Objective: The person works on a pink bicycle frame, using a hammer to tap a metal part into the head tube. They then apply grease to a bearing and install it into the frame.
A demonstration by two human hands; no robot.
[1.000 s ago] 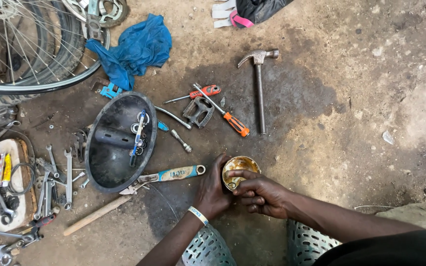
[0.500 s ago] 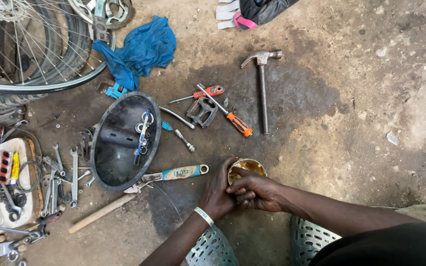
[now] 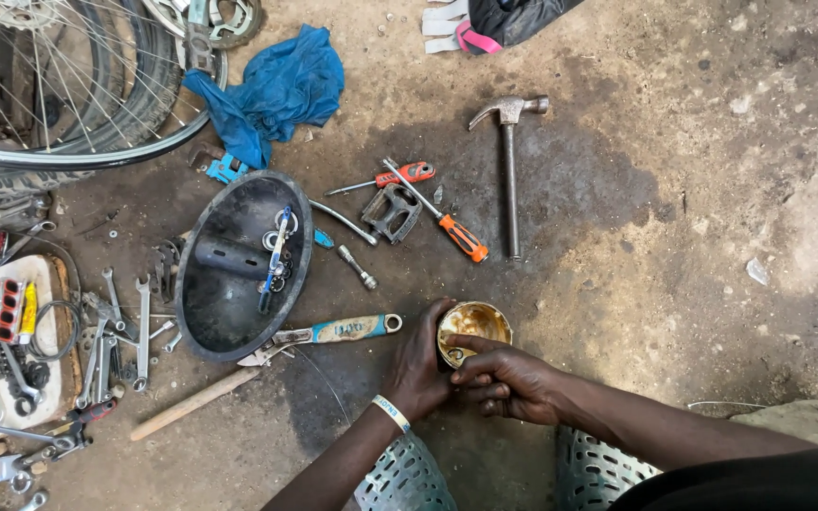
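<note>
A small round tin [image 3: 481, 321] with brownish grease inside stands on the dirt floor. My left hand [image 3: 421, 364] wraps around its left side and steadies it. My right hand [image 3: 508, 378] rests at the tin's near rim, with a finger reaching into the grease; a small metal part seems to sit at the fingertips. An adjustable wrench [image 3: 328, 334] with a pale blue handle lies just left of my left hand.
A dark oval tray [image 3: 203, 312] holds small bike parts. Around it lie a hammer [image 3: 509, 170], two orange-handled screwdrivers [image 3: 442, 215], a pedal [image 3: 391, 212], a wooden stick [image 3: 191, 404], several spanners [image 3: 123, 326], a blue cloth [image 3: 275, 91] and a bicycle wheel [image 3: 49, 95]. Perforated metal pieces [image 3: 407, 478] sit near my arms.
The camera view shifted slightly, so everything sits lower in frame. Both hands stay on the tin; the right hand's fingers have shifted a little at the rim.
</note>
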